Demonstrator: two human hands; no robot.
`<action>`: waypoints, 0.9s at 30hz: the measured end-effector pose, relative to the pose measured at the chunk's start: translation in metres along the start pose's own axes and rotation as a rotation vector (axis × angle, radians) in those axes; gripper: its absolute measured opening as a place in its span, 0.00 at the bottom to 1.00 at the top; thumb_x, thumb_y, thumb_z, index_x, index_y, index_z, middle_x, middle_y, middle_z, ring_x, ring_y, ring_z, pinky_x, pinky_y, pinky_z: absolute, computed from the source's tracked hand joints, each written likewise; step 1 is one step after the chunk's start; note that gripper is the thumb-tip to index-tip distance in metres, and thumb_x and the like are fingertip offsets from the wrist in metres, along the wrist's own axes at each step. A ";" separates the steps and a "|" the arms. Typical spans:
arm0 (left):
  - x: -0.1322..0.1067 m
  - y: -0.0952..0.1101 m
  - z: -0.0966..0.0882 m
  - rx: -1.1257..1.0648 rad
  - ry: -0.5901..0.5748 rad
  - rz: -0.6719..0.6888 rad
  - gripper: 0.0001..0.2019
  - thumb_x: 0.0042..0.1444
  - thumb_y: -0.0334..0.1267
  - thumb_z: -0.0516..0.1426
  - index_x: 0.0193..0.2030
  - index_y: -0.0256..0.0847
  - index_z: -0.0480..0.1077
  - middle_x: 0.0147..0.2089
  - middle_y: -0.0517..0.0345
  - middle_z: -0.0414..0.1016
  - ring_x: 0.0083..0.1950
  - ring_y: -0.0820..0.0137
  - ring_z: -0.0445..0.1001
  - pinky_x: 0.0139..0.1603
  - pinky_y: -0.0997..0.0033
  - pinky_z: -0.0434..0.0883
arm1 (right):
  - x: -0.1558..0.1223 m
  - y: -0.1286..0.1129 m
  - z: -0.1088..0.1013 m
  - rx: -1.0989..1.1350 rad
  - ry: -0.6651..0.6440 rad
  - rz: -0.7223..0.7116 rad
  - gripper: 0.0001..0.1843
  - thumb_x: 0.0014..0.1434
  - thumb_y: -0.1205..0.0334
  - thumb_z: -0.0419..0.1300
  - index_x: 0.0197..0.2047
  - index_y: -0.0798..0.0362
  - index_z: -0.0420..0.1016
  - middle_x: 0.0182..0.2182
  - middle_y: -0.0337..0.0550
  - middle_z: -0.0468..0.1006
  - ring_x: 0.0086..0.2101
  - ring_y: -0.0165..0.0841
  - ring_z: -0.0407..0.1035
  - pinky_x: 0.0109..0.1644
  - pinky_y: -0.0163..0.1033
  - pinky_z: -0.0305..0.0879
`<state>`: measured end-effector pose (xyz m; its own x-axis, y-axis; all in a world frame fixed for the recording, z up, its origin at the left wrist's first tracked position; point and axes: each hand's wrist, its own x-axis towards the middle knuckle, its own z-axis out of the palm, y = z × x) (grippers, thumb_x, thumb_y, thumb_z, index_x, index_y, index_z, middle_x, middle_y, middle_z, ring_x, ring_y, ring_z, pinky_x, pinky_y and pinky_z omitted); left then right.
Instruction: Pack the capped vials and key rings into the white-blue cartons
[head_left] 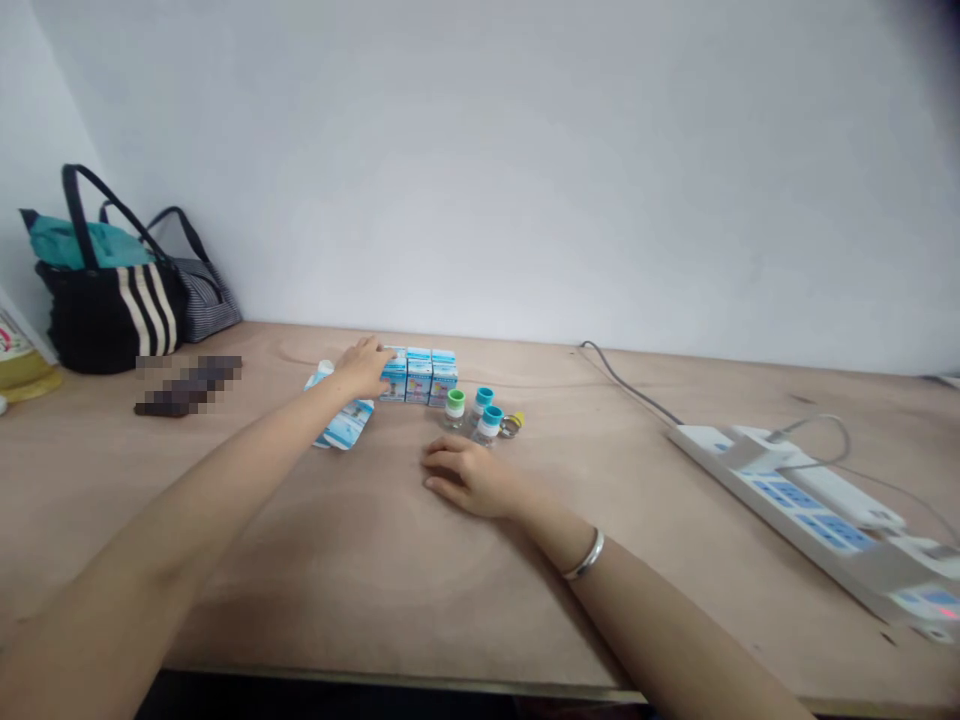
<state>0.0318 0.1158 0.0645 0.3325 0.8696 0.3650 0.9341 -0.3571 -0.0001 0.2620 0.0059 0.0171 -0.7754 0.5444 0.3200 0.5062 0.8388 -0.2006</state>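
Note:
At the left end of a row of small blue-and-white boxes (pixel 418 382), my left hand (pixel 364 370) has its fingers bent around the leftmost box; part of the grip is hidden. An opened, flattened blue-and-white carton (pixel 346 425) lies under and beside my left wrist. My right hand (pixel 472 476) rests on the table with its fingers loosely apart, holding nothing. Just beyond it stand a small clear bottle with a green cap (pixel 455 408) and two with blue caps (pixel 491 418). A metal ring-shaped item with a yellow part (pixel 511 426) lies to their right.
A white power strip (pixel 787 510) with plugs and a grey cable (pixel 630 382) runs along the right side. At the back left are a black striped bag (pixel 112 310) and a grey bag (pixel 208 300). A dark object (pixel 191 385), partly pixelated, lies in front of them.

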 end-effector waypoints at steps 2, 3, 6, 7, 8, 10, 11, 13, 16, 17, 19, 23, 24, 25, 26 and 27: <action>0.007 -0.002 0.005 -0.014 -0.015 -0.031 0.26 0.41 0.42 0.64 0.49 0.43 0.67 0.51 0.50 0.66 0.54 0.57 0.65 0.51 0.64 0.65 | 0.000 0.001 0.001 -0.001 0.009 -0.003 0.11 0.60 0.62 0.56 0.44 0.56 0.74 0.44 0.51 0.73 0.42 0.35 0.71 0.47 0.41 0.68; 0.009 -0.003 0.007 -0.021 -0.018 -0.046 0.27 0.39 0.44 0.65 0.48 0.43 0.67 0.51 0.49 0.66 0.54 0.57 0.64 0.51 0.64 0.66 | 0.000 0.001 0.001 0.000 0.012 -0.006 0.11 0.60 0.62 0.56 0.44 0.56 0.74 0.44 0.52 0.73 0.42 0.35 0.71 0.47 0.41 0.68; 0.014 -0.004 0.011 -0.043 -0.022 -0.074 0.29 0.35 0.47 0.67 0.45 0.41 0.68 0.50 0.49 0.67 0.54 0.56 0.65 0.50 0.64 0.66 | 0.000 0.001 0.001 0.002 0.014 -0.010 0.11 0.60 0.62 0.56 0.44 0.56 0.74 0.43 0.51 0.73 0.41 0.34 0.71 0.47 0.41 0.68; 0.015 -0.004 0.011 -0.050 -0.023 -0.077 0.29 0.34 0.47 0.67 0.44 0.41 0.68 0.50 0.49 0.67 0.54 0.56 0.65 0.50 0.64 0.66 | 0.000 0.001 0.001 0.000 0.014 -0.009 0.11 0.60 0.62 0.56 0.44 0.56 0.74 0.43 0.51 0.73 0.41 0.34 0.71 0.47 0.41 0.68; 0.015 -0.004 0.012 -0.059 -0.023 -0.078 0.28 0.34 0.47 0.67 0.44 0.41 0.67 0.49 0.49 0.68 0.53 0.56 0.66 0.50 0.65 0.66 | 0.000 0.001 0.001 -0.002 0.015 -0.008 0.10 0.60 0.62 0.56 0.44 0.56 0.74 0.43 0.51 0.73 0.41 0.34 0.71 0.47 0.41 0.68; 0.015 -0.002 0.012 -0.078 -0.023 -0.078 0.27 0.34 0.46 0.67 0.42 0.41 0.67 0.47 0.50 0.70 0.51 0.57 0.68 0.48 0.66 0.66 | 0.000 0.000 0.001 -0.007 0.014 -0.005 0.10 0.60 0.62 0.56 0.44 0.56 0.74 0.43 0.51 0.72 0.41 0.34 0.70 0.46 0.40 0.67; 0.014 -0.001 0.011 -0.088 -0.022 -0.079 0.26 0.34 0.45 0.67 0.42 0.41 0.67 0.46 0.51 0.71 0.49 0.58 0.69 0.47 0.66 0.67 | 0.000 -0.001 0.000 -0.011 0.013 -0.004 0.10 0.60 0.62 0.56 0.44 0.56 0.73 0.43 0.51 0.72 0.41 0.34 0.70 0.46 0.40 0.67; 0.011 0.000 0.010 -0.109 -0.019 -0.082 0.25 0.35 0.45 0.67 0.41 0.42 0.67 0.44 0.52 0.73 0.47 0.59 0.71 0.45 0.67 0.67 | 0.000 -0.001 0.000 -0.016 0.011 -0.001 0.10 0.59 0.62 0.57 0.44 0.56 0.73 0.43 0.51 0.72 0.41 0.34 0.70 0.46 0.40 0.67; 0.003 0.003 0.003 -0.138 -0.005 -0.088 0.25 0.35 0.44 0.67 0.41 0.42 0.66 0.42 0.53 0.74 0.45 0.59 0.72 0.43 0.67 0.67 | 0.000 -0.001 0.000 -0.010 0.005 0.005 0.11 0.60 0.62 0.56 0.44 0.56 0.73 0.43 0.51 0.72 0.40 0.34 0.70 0.46 0.40 0.67; -0.001 0.004 -0.001 -0.147 0.002 -0.088 0.25 0.36 0.44 0.67 0.42 0.42 0.66 0.42 0.52 0.74 0.45 0.59 0.72 0.43 0.67 0.67 | 0.000 -0.001 0.001 -0.001 0.002 0.007 0.11 0.60 0.62 0.56 0.44 0.56 0.73 0.43 0.51 0.72 0.41 0.34 0.70 0.46 0.40 0.67; -0.011 0.007 -0.012 -0.163 0.018 -0.082 0.24 0.38 0.44 0.66 0.42 0.41 0.65 0.43 0.52 0.74 0.44 0.60 0.73 0.43 0.67 0.68 | 0.000 -0.001 0.002 0.028 0.013 0.028 0.11 0.59 0.60 0.57 0.44 0.56 0.72 0.43 0.51 0.72 0.41 0.35 0.70 0.46 0.41 0.67; -0.042 0.020 -0.033 -0.369 0.056 -0.011 0.24 0.40 0.47 0.64 0.42 0.40 0.64 0.41 0.55 0.74 0.40 0.64 0.73 0.39 0.67 0.69 | 0.003 -0.002 0.002 0.171 0.257 0.200 0.23 0.56 0.54 0.60 0.53 0.54 0.65 0.44 0.51 0.72 0.39 0.36 0.70 0.42 0.43 0.68; -0.052 0.024 -0.036 -0.442 0.049 0.022 0.23 0.40 0.46 0.64 0.42 0.41 0.64 0.40 0.57 0.74 0.38 0.66 0.73 0.38 0.68 0.69 | 0.005 -0.002 0.000 0.224 0.344 0.243 0.28 0.55 0.52 0.61 0.56 0.54 0.61 0.46 0.52 0.71 0.39 0.36 0.69 0.41 0.43 0.68; -0.062 0.029 -0.037 -0.502 0.044 0.044 0.22 0.40 0.45 0.64 0.41 0.41 0.64 0.38 0.58 0.74 0.37 0.66 0.73 0.37 0.68 0.70 | 0.007 -0.002 -0.001 0.273 0.415 0.268 0.33 0.53 0.51 0.62 0.58 0.54 0.58 0.48 0.53 0.70 0.40 0.36 0.69 0.41 0.43 0.69; -0.072 0.034 -0.036 -0.549 0.019 0.076 0.22 0.40 0.45 0.64 0.41 0.42 0.63 0.38 0.59 0.73 0.36 0.67 0.73 0.37 0.68 0.70 | 0.008 -0.003 -0.003 0.309 0.457 0.273 0.36 0.52 0.49 0.63 0.59 0.53 0.56 0.49 0.54 0.69 0.42 0.37 0.69 0.42 0.43 0.69; -0.081 0.039 -0.033 -0.589 -0.002 0.109 0.21 0.40 0.45 0.64 0.40 0.42 0.63 0.37 0.60 0.73 0.36 0.67 0.73 0.37 0.68 0.70 | 0.009 -0.003 -0.005 0.332 0.464 0.257 0.38 0.50 0.49 0.65 0.59 0.53 0.57 0.50 0.54 0.69 0.44 0.38 0.69 0.43 0.44 0.68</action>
<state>0.0367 0.0197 0.0655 0.4232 0.8179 0.3897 0.6652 -0.5726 0.4792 0.2549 0.0084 0.0252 -0.3617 0.7323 0.5770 0.4530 0.6790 -0.5777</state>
